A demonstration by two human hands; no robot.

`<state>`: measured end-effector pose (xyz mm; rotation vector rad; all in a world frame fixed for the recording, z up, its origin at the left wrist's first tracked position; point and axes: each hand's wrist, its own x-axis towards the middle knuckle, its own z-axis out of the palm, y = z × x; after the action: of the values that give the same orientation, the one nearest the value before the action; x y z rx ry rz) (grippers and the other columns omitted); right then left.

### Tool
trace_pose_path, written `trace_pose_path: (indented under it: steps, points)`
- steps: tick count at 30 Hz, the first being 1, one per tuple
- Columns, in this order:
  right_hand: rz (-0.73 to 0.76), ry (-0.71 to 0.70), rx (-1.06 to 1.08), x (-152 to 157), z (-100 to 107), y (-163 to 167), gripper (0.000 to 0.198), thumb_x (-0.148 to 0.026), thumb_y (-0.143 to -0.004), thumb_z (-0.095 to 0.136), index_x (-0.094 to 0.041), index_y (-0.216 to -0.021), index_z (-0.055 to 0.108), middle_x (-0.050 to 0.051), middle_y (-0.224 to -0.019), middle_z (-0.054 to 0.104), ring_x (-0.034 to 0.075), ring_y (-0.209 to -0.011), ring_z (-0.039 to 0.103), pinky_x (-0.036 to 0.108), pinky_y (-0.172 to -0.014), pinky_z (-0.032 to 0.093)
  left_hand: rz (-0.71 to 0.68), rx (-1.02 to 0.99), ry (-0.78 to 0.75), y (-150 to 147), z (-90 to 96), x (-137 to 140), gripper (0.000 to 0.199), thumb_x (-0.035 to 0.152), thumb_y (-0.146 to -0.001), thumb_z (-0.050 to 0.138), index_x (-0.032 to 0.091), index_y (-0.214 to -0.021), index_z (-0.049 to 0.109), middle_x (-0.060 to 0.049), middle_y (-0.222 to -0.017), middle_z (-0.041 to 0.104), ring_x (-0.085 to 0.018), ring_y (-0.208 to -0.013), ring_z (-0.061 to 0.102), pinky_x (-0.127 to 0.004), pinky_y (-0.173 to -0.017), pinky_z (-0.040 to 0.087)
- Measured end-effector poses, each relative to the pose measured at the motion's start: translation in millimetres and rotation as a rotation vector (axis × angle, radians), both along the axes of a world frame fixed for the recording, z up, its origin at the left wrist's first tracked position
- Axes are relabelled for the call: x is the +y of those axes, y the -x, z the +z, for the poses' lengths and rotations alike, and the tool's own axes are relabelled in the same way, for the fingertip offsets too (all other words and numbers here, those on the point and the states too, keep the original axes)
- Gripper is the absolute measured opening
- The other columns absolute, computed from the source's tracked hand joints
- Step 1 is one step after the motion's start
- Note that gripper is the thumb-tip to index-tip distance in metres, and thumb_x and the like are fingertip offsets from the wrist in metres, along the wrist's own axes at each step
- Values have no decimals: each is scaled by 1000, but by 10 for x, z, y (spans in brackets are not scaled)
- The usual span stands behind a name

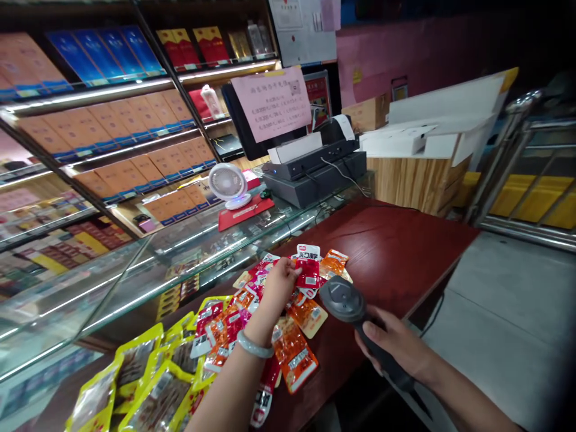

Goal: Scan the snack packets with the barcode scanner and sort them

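at red table (387, 246) by glass counter (173, 247), left hand (282, 276) tight on packet (309, 273), right hand (398, 342) around scanner (344, 299)

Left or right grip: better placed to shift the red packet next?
Left, I'd say: the left grip seems to pinch the red packet. The right grip is wrapped around the handheld scanner, so it looks occupied.

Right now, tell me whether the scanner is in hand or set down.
Held, not set down: the right hand grips the scanner by its handle.
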<state>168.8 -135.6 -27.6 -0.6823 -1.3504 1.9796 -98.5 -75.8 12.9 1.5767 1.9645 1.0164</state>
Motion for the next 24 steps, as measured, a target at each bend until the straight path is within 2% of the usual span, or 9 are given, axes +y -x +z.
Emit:
trace_pose_path:
  steps: [6, 10, 18, 24]
  points:
    - [4, -6, -48, -44, -48, 67, 60, -69, -79, 64, -17, -106, 51, -6, -59, 57, 7, -38, 49, 17, -37, 40, 73, -54, -23, 345, -5, -169, 20, 35, -76, 64, 22, -80, 50, 6, -59, 54, -12, -53, 50, -22, -54, 34]
    - [-21, 3, -58, -29, -79, 3, 57, -68, -81, 63, -18, -104, 51, -5, -62, 59, 8, -39, 51, 18, -38, 40, 56, -125, -31, 367, -29, -159, 24, 39, -74, 65, 22, -78, 49, 7, -57, 52, -12, -52, 49, -22, -54, 35]
    - [-72, -10, 20, 107, 44, -133, 52, -67, -82, 62, -18, -96, 52, -5, -61, 58, 7, -38, 51, 18, -37, 39, -40, -190, -114, -138, 46, 183, 17, 33, -77, 63, 21, -84, 52, 9, -57, 46, -9, -50, 43, -20, -52, 31]
    - [-126, -22, 78, 298, 73, -267, 48, -64, -84, 61, -18, -94, 53, -5, -59, 57, 7, -37, 50, 17, -36, 40, -63, -72, -167, -438, 13, 453, 7, 26, -80, 57, 20, -81, 54, 3, -68, 59, -10, -58, 51, -21, -55, 34]
